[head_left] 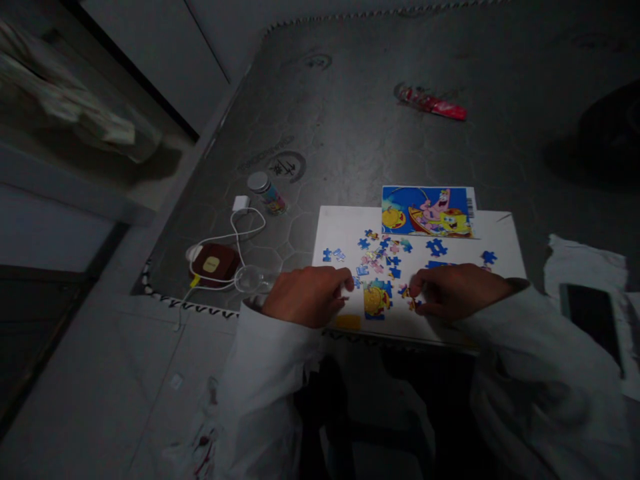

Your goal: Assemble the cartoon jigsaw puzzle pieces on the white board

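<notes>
My right hand (453,291) pinches a small jigsaw piece (411,301) with yellow and red on it, just above the white board (345,223). To its left lies a joined section of puzzle (377,300) showing a yellow round figure on blue. My left hand (313,293) hovers at the board's left front, loosely curled with a gap between thumb and forefinger, and no piece shows in it. Several loose pieces (380,253) are heaped between the hands. A cartoon picture card (427,212) lies at the board's back edge. Blue pieces (437,248) lie beyond my right hand.
A clear jar with a grey lid (267,192), a white charger (241,203) with cable and a brown box (215,261) stand left. A red packet (435,103) lies far back. A phone (591,317) rests on white paper (585,267) at right.
</notes>
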Available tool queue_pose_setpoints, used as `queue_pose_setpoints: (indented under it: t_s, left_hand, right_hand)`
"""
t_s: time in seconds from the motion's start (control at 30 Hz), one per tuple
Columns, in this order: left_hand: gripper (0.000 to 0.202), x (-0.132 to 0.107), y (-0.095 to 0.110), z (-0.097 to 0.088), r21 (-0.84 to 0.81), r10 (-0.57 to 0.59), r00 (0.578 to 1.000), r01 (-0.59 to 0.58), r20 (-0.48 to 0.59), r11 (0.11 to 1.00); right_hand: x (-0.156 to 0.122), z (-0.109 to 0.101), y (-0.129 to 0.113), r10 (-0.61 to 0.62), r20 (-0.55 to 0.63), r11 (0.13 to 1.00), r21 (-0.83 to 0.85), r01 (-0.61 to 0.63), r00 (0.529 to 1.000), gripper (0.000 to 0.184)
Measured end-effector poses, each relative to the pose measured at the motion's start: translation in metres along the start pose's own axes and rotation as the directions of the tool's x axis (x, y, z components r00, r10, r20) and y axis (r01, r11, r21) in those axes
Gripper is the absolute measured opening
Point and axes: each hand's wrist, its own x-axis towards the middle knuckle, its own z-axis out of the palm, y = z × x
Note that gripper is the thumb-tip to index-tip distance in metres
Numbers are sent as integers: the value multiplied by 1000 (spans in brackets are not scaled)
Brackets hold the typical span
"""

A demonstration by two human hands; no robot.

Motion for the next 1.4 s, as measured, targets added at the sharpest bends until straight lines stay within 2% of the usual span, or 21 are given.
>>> queue_pose_setpoints:
  t_s: [0.17, 0.27, 0.37, 0.5, 0.6, 0.7, 0.77, 0.83, 0.9, 1.03, 1.13, 1.27, 1.4]
  left_hand:
    - [30, -2, 7, -2, -29, 104, 995, -104, -11, 994]
    - [23, -4, 9, 1, -59, 175, 976, -183, -127, 981]
    - [21, -7, 9, 2, -146, 233, 919, -291, -318, 946]
    - [22, -12, 12, -3, -241, 156, 792, -358, -591, 902]
    - [27, -16, 15, -6, -306, 67, 689, -405, -721, 861]
    - [28, -16, 17, -6, -337, 21, 641, -430, -767, 838]
    - [27, -14, 17, -5, -323, 22, 600, -460, -800, 827]
    - [25, -12, 18, -4, -294, 42, 544, -516, -838, 805]
    - [24, -10, 19, -3, -270, 65, 500, -567, -864, 778]
    - [26, -6, 21, 0, -280, 74, 484, -618, -872, 735]
    - [31, -4, 22, 2, -282, 92, 488, -637, -868, 717]
    - [34, -5, 24, 2, -260, 110, 497, -614, -861, 745]
    - [26, -6, 27, -1, -272, 61, 512, -550, -857, 790]
  right_hand:
    - [-5, -5, -5, 0, -46, 999, 35, 2, 999, 15]
    - [-8, -9, -11, -16, -80, 997, 68, 22, 997, 17]
    - [-9, -9, -13, -48, -109, 996, 73, 56, 993, 17]
    - [-10, -9, -15, -86, -233, 992, 66, 104, 969, 18]
    - [-13, -11, -20, -163, -419, 975, 68, 210, 893, 16]
    - [-19, -15, -30, -206, -606, 950, 65, 305, 768, 16]
    - [-22, -17, -37, -230, -708, 928, 48, 370, 668, 17]
    - [-25, -18, -43, -270, -773, 894, 20, 447, 575, 18]
    - [-26, -18, -46, -299, -805, 865, -1, 502, 513, 16]
    - [-26, -18, -46, -313, -830, 850, -29, 525, 462, 13]
    - [-26, -18, -44, -319, -837, 856, -52, 515, 445, 11]
    - [-25, -19, -41, -325, -842, 881, -105, 460, 431, 9]
    - [-25, -19, -39, -344, -838, 883, -136, 449, 424, 10]
